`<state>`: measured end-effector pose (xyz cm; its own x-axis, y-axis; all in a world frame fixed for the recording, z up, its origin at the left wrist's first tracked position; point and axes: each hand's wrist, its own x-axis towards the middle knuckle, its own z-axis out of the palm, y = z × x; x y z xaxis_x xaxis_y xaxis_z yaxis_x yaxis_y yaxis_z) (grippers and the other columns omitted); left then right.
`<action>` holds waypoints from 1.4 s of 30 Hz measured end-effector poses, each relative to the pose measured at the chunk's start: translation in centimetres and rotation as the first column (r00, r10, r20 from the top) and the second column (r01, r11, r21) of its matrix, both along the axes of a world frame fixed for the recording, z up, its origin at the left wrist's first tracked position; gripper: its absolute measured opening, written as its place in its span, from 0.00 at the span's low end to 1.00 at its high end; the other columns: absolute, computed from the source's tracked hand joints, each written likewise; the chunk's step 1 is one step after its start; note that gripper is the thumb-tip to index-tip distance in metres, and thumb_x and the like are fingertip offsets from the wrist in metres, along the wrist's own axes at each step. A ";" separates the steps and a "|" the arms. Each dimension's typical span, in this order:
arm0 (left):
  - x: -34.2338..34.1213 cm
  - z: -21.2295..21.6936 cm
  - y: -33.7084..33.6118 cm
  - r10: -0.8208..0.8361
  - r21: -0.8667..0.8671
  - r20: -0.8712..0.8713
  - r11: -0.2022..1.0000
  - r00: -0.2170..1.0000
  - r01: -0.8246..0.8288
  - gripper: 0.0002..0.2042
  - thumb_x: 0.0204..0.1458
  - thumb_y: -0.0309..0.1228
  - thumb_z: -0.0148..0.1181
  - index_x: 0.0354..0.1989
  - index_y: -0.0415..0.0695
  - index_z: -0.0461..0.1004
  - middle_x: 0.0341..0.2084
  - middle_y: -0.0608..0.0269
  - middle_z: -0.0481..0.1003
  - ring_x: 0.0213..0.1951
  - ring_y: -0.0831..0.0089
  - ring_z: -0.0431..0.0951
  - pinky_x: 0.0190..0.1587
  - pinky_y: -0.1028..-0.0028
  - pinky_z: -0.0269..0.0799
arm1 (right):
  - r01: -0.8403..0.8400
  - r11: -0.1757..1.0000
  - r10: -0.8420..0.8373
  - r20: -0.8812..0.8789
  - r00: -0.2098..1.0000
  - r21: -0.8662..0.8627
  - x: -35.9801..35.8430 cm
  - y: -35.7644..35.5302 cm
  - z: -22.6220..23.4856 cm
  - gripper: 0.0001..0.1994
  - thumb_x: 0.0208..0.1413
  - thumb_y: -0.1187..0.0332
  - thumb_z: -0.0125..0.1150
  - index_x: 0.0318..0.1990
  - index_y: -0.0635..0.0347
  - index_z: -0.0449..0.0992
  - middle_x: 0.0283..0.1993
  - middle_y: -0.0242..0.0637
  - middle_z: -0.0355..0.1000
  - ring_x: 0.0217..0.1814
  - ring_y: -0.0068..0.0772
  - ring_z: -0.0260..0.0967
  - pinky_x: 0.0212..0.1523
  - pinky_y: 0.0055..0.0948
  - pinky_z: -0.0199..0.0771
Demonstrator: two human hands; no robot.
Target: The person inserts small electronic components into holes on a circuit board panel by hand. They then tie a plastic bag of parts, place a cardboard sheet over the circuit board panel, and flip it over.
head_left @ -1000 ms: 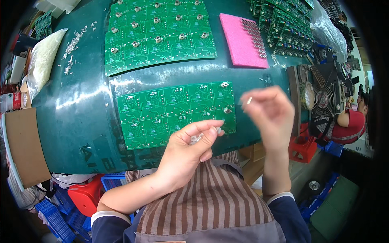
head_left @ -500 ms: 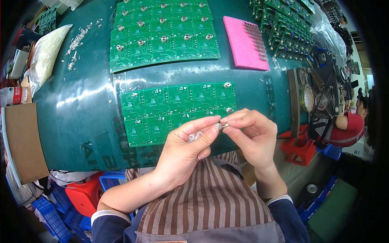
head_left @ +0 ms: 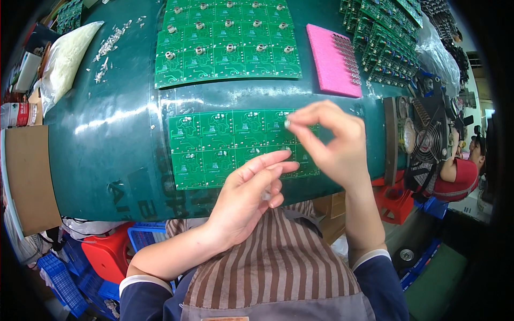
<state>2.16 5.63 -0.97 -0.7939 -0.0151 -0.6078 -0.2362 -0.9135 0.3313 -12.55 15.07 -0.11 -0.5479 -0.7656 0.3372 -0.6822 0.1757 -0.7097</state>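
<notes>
R hand [head_left: 332,144] up over the near green circuit panel [head_left: 214,147]. Thumb + index pinched tight on a small silvery part [head_left: 287,123], held at the fingertips above the panel's far R corner. I can't tell if the part touches the board. Other R fingers curled loose behind the pinch.

L hand [head_left: 243,200] lower, palm turned up, at the panel's near edge. Fingers half-curled, narrow, cupping a few more small silver parts [head_left: 266,196], one glinting by the fingertips. I can't tell how many.

Panel lies flat on the teal mat [head_left: 101,139], directly under and beyond both sets of fingertips.

Beyond R fingertips: a second green panel [head_left: 227,43] w/ round metal parts already fitted. Further R of it a pink foam block [head_left: 334,61], then stacks of green boards [head_left: 385,37]. Far L of L fingers: loose silver bits scattered [head_left: 107,48] next to a white bag [head_left: 64,61]. R of R wrist, off the mat edge, a black fan unit [head_left: 428,144].
</notes>
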 end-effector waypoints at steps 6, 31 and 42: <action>0.2 0.1 0.0 -0.007 -0.004 -0.032 1.000 0.999 0.007 0.14 0.57 0.26 0.45 0.50 0.37 0.63 0.44 0.53 0.70 0.26 0.84 0.62 0.26 0.83 0.60 | 0.074 0.977 -0.080 0.025 0.996 0.200 -1.2 -1.3 -0.4 0.03 0.43 0.75 0.61 0.27 0.63 0.74 0.26 0.40 0.73 0.26 0.33 0.72 0.27 0.26 0.68; 0.3 -0.4 0.2 0.015 -0.061 -0.043 0.998 0.999 -0.018 0.14 0.61 0.39 0.40 0.39 0.41 0.66 0.28 0.63 0.69 0.21 0.84 0.59 0.21 0.84 0.56 | 0.087 0.982 -0.092 0.020 0.996 0.167 -0.9 -1.6 -1.0 0.02 0.43 0.77 0.60 0.26 0.64 0.74 0.26 0.40 0.73 0.27 0.34 0.73 0.27 0.27 0.70; 0.3 -0.2 0.3 0.012 -0.070 -0.041 0.997 0.999 -0.015 0.12 0.60 0.37 0.44 0.40 0.41 0.68 0.27 0.67 0.67 0.22 0.85 0.57 0.21 0.84 0.55 | 0.059 0.993 -0.058 -0.018 0.998 0.107 -0.8 -1.4 -1.4 0.03 0.42 0.79 0.60 0.25 0.65 0.72 0.24 0.40 0.72 0.27 0.38 0.71 0.27 0.28 0.69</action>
